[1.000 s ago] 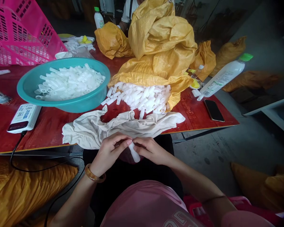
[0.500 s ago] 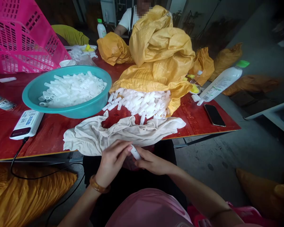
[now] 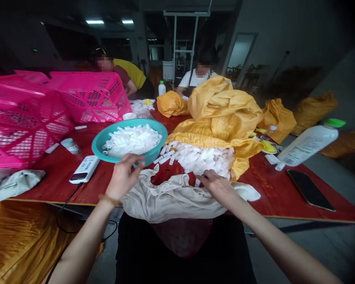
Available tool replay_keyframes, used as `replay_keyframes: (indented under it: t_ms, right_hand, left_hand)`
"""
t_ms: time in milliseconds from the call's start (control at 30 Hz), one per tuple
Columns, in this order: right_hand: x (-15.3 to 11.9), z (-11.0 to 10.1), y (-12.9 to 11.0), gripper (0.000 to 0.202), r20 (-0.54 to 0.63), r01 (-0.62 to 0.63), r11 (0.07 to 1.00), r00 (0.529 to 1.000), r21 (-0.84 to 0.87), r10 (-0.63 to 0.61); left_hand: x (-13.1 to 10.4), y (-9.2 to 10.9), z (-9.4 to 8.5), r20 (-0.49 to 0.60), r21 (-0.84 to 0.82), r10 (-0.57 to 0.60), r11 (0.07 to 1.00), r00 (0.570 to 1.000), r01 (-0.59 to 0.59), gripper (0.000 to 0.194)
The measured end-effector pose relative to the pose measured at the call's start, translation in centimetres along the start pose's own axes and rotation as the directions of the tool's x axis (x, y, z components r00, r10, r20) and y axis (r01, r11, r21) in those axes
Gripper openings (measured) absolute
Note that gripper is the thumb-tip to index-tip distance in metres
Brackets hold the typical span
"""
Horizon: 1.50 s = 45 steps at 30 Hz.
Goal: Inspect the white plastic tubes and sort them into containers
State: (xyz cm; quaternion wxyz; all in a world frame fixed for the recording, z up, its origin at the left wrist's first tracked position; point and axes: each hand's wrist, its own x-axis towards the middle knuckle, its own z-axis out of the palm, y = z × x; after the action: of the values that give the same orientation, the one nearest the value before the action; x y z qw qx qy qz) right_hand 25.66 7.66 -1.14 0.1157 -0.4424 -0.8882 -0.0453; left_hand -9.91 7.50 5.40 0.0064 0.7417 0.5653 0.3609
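My left hand point(image 3: 126, 177) is over the near rim of a teal basin point(image 3: 99, 154), fingers curved and apart, with nothing seen between them. White tubes point(image 3: 133, 139) are heaped inside the basin. At the near edge of a loose pile of white tubes point(image 3: 201, 156), my right hand point(image 3: 217, 185) has its fingertips closed on one white tube point(image 3: 197, 182). That pile spills from the mouth of a yellow woven sack point(image 3: 225, 106). A crumpled beige cloth point(image 3: 171, 201) lies along the table's front edge, below both hands.
Pink crates point(image 3: 91, 96), a small jar point(image 3: 70, 146) and a white power bank point(image 3: 85, 169) with a cable are on the left. A tilted bottle point(image 3: 309, 144) and a black phone point(image 3: 310, 189) are on the right. Two people sit across the red table point(image 3: 290, 209).
The view has tilted up. My hands have parted from the tube held between them over my lap; the left is now at the basin, the right at the pile. That tube is no longer seen in them.
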Motion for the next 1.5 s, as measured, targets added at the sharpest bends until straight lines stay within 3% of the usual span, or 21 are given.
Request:
replay_keyframes:
  t_ms: [67,133,233,300,367,433,500,533,600,667,700,767,833,933,1033,1100,1200,1267,1333,1400,1500]
  right_hand:
    - [1.8,1.0,1.2,0.032,0.027,0.131,0.982,0.991,-0.134,-0.129]
    - [2.7,1.7,1.9,0.026,0.040,0.213,0.963,0.977,-0.167,-0.209]
    - [2.6,1.5,2.3,0.026,-0.036,0.210,0.976,0.977,-0.055,-0.212]
    - [2.4,0.8,2.3,0.027,-0.142,0.129,0.981,0.984,0.147,-0.108]
    - [2.2,0.2,2.4,0.023,-0.212,0.010,0.918,0.974,0.397,0.081]
    - [2.2,-0.1,2.3,0.015,-0.199,-0.100,0.767,0.937,0.634,0.287]
    - [2.1,-0.1,2.0,0.015,-0.137,-0.153,0.552,0.884,0.819,0.447]
    - [1.9,-0.1,1.7,0.014,-0.096,-0.151,0.438,0.866,0.886,0.491]
    - [1.3,-0.1,0.5,0.008,-0.010,-0.127,0.243,0.870,0.962,0.493]
    - [0.4,-0.2,-1.2,0.011,0.073,-0.141,0.129,0.902,0.982,0.426]
    - [-0.1,-0.2,-2.2,0.014,0.106,-0.161,0.110,0.915,0.981,0.390]
    - [-1.0,-0.4,-4.1,0.015,0.142,-0.198,0.143,0.933,0.970,0.329]
    - [-1.7,-0.6,-5.7,0.012,0.140,-0.200,0.224,0.956,0.954,0.256]
    - [-2.7,-0.9,-6.9,0.007,0.139,-0.178,0.295,0.979,0.939,0.148]
    - [-3.5,-1.0,-7.1,0.009,0.117,-0.137,0.327,0.990,0.935,0.080]
    - [-3.9,-0.8,-7.3,0.010,0.075,-0.101,0.431,0.994,0.897,0.078]
    - [-4.3,-0.5,-8.0,0.014,-0.001,-0.087,0.679,0.992,0.729,0.128]
    - [-4.4,-0.5,-8.6,0.017,-0.026,-0.093,0.738,0.989,0.669,0.148]
    - [-4.4,-0.8,-8.8,0.017,-0.005,-0.086,0.668,0.991,0.739,0.133]
    - [-4.4,-1.4,-8.8,0.016,0.035,-0.073,0.535,0.996,0.842,0.080]
    - [-4.4,-2.1,-8.6,0.019,0.082,-0.067,0.382,0.996,0.922,-0.021]
  left_hand:
    - [4.0,-2.9,-1.1,-0.019,0.102,-0.094,0.990,0.995,0.096,0.030]
    - [7.4,-5.2,-1.5,0.160,0.161,-0.129,0.982,0.979,0.103,0.034]
    - [10.6,-6.9,-0.9,0.431,0.145,-0.073,0.989,0.899,0.011,0.043]
    - [11.6,-7.3,0.0,0.505,0.123,-0.032,0.992,0.862,-0.035,0.043]
    - [12.2,-7.5,0.6,0.531,0.112,-0.007,0.992,0.847,-0.062,0.039]
    - [12.5,-7.6,0.7,0.513,0.108,0.002,0.992,0.858,-0.067,0.033]
    - [12.4,-7.4,0.2,0.463,0.119,0.008,0.990,0.887,-0.071,0.033]
    - [12.0,-7.1,-0.2,0.389,0.131,0.011,0.989,0.921,-0.067,0.034]
    - [10.5,-5.5,-0.9,0.136,0.129,-0.009,0.992,0.991,-0.009,0.037]
    - [7.7,-2.7,-1.2,-0.115,-0.003,-0.092,0.996,0.989,0.092,0.039]
    - [5.9,-0.9,-1.0,-0.116,-0.146,-0.143,0.981,0.983,0.125,0.039]
    - [1.9,2.9,-0.1,0.013,-0.391,-0.164,0.907,0.986,0.156,0.038]
    - [-1.8,6.4,1.3,0.110,-0.436,-0.160,0.879,0.981,0.192,0.035]
    - [-5.5,9.6,3.4,0.097,-0.439,-0.076,0.891,0.992,0.112,0.027]
    - [-6.7,10.3,4.2,0.089,-0.434,0.098,0.900,0.991,-0.050,0.021]
    - [-6.8,10.3,4.2,0.155,-0.451,0.169,0.889,0.973,-0.082,0.020]
    - [-7.2,10.3,4.5,0.289,-0.476,0.143,0.880,0.947,0.012,0.020]
    - [-7.8,10.3,5.0,0.311,-0.481,0.066,0.871,0.948,0.097,0.025]
    - [-8.3,10.2,5.4,0.330,-0.500,0.008,0.850,0.944,0.168,0.032]
    - [-8.6,9.9,5.5,0.351,-0.538,-0.025,0.813,0.936,0.223,0.034]
    - [-8.7,9.5,5.4,0.288,-0.607,-0.078,0.756,0.954,0.245,0.024]
